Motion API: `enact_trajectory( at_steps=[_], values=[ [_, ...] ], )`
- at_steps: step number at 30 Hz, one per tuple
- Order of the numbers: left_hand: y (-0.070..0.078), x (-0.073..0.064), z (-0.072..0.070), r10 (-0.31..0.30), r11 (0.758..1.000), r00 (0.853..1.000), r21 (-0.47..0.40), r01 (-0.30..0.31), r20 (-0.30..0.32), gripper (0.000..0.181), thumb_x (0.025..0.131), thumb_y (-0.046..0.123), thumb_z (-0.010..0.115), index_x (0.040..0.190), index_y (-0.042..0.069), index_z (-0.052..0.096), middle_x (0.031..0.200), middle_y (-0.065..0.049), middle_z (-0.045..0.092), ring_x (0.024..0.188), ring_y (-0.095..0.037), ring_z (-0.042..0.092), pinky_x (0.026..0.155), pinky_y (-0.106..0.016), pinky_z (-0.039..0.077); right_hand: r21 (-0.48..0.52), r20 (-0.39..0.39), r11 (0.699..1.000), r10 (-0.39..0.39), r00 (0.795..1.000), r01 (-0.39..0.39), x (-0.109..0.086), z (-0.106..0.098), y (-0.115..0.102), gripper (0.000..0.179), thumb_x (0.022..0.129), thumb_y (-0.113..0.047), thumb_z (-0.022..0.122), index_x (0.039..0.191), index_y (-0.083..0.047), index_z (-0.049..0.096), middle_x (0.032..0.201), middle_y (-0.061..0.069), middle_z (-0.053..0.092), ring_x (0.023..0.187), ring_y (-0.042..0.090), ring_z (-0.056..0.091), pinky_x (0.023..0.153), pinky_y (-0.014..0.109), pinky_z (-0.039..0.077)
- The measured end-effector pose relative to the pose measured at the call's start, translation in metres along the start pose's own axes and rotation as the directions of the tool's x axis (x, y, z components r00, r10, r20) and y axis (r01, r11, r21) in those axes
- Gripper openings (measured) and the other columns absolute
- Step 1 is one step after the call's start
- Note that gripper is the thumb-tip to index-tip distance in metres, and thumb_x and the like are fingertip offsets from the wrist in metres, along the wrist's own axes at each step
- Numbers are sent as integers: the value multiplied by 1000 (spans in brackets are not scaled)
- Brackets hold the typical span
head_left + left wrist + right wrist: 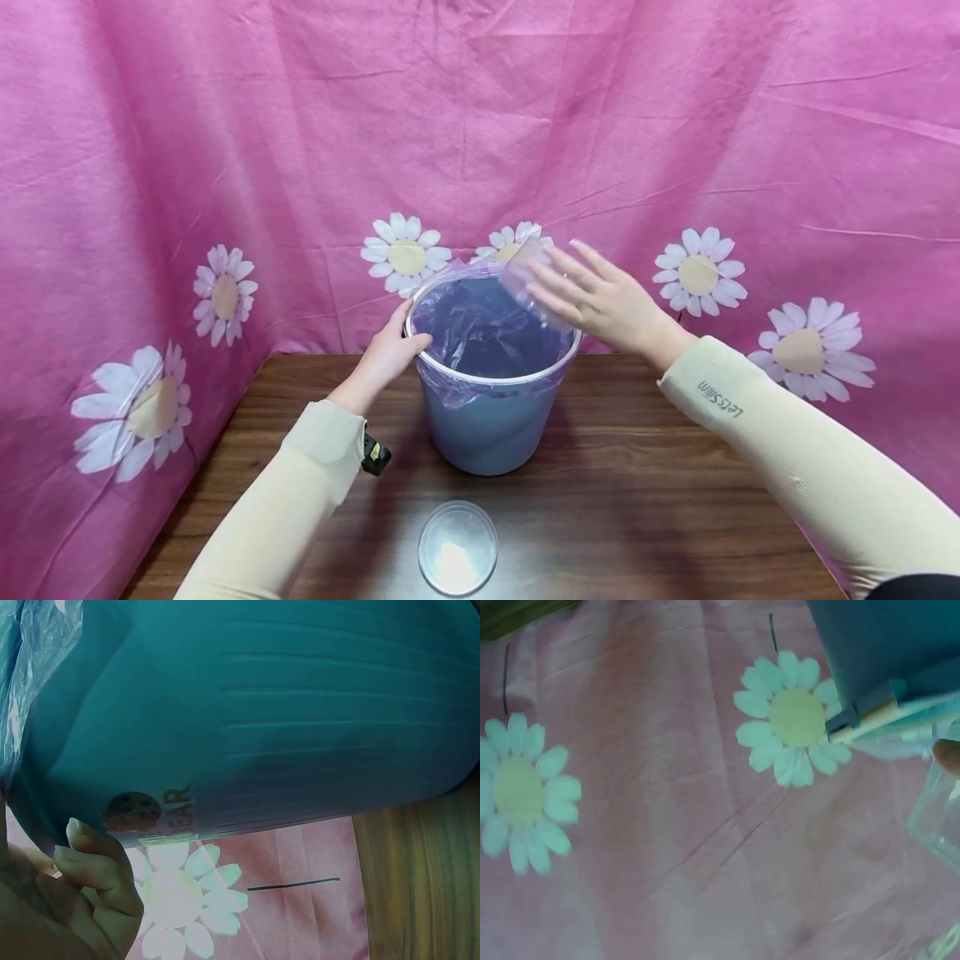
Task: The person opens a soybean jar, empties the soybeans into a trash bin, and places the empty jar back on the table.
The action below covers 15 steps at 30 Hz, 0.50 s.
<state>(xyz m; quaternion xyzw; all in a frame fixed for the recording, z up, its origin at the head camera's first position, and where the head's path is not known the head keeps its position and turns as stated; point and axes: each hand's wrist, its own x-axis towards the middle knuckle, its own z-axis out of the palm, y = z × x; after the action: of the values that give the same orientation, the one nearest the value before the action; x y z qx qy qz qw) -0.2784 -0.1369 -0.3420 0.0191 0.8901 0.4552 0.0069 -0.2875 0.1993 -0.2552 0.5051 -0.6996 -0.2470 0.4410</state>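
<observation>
A blue-grey trash bin (487, 429) stands upright on the table, lined with a thin translucent purple bag (480, 333) folded over its white rim. My left hand (390, 346) grips the bin's left rim, thumb over the inside; in the left wrist view, its curled fingers (105, 870) lie by the outer wall. Over the bin's right side, my right hand (600, 300) holds a clear plastic container (521, 271) tilted above the opening. Small pale specks, blurred, show beneath it. Part of the container (937, 814) and a fingertip appear at the right wrist view's edge.
A round clear lid (457, 547) lies flat on the wooden table (637, 500) in front of the bin. Pink cloth (465, 133) printed with white daisies hangs behind and at both sides. A black device (375, 456) sits at the left wrist.
</observation>
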Motion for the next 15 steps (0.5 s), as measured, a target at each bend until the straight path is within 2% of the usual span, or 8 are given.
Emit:
enact_trajectory(
  at_steps=[3, 6, 8, 11, 13, 15],
  values=[
    [0, 0, -1, 0, 1000, 1000, -8, 0, 0, 81, 90, 33, 57, 160, 22, 18, 159, -19, 33, 142, -39, 37, 115, -55, 31, 10, -10, 998, 58, 998, -58, 0, 0, 0, 54, 100, 4, 34, 152, -7, 32, 153, 16, 44, 139, 37, 41, 115, 54, 34],
    [1, 0, -1, 0, 1000, 1000, -10, 0, 0, 81, 90, 32, 57, 160, 22, 18, 159, -19, 33, 142, -39, 37, 115, -55, 31, 68, -30, 992, 111, 993, -109, 1, -1, 1, 51, 98, -5, 48, 149, -6, 36, 152, 18, 43, 139, 40, 40, 115, 55, 32],
    [0, 0, -1, -3, 1000, 1000, -9, 3, -1, 81, 90, 32, 57, 160, 22, 18, 159, -19, 33, 142, -40, 37, 115, -55, 31, 125, -35, 979, 165, 986, -159, 1, -1, 0, 65, 90, -15, 65, 147, -4, 37, 152, 20, 41, 139, 42, 39, 116, 56, 31],
    [1, -1, -1, -4, 1000, 1000, -15, 4, -2, 81, 89, 32, 58, 160, 22, 18, 159, -19, 33, 142, -40, 37, 115, -55, 31, 209, -42, 943, 273, 961, -258, -1, -2, -2, 95, 68, -25, 87, 144, 0, 37, 151, 24, 40, 140, 45, 35, 116, 57, 28],
    [0, -1, 0, -4, 1000, 1000, -13, 4, -1, 81, 90, 33, 57, 160, 22, 17, 159, -19, 33, 142, -40, 37, 115, -56, 31, 254, -41, 915, 334, 942, -313, -3, -3, -3, 104, 58, -26, 93, 141, 2, 37, 151, 25, 40, 140, 46, 34, 118, 57, 26],
    [0, -1, 0, -8, 1000, 1000, -13, 8, -3, 81, 90, 33, 57, 160, 22, 17, 159, -19, 33, 142, -41, 37, 115, -56, 31, 296, -39, 886, 385, 922, -358, -5, -3, -5, 108, 54, -26, 95, 140, 2, 36, 150, 26, 40, 140, 47, 33, 119, 56, 23]
  ],
)
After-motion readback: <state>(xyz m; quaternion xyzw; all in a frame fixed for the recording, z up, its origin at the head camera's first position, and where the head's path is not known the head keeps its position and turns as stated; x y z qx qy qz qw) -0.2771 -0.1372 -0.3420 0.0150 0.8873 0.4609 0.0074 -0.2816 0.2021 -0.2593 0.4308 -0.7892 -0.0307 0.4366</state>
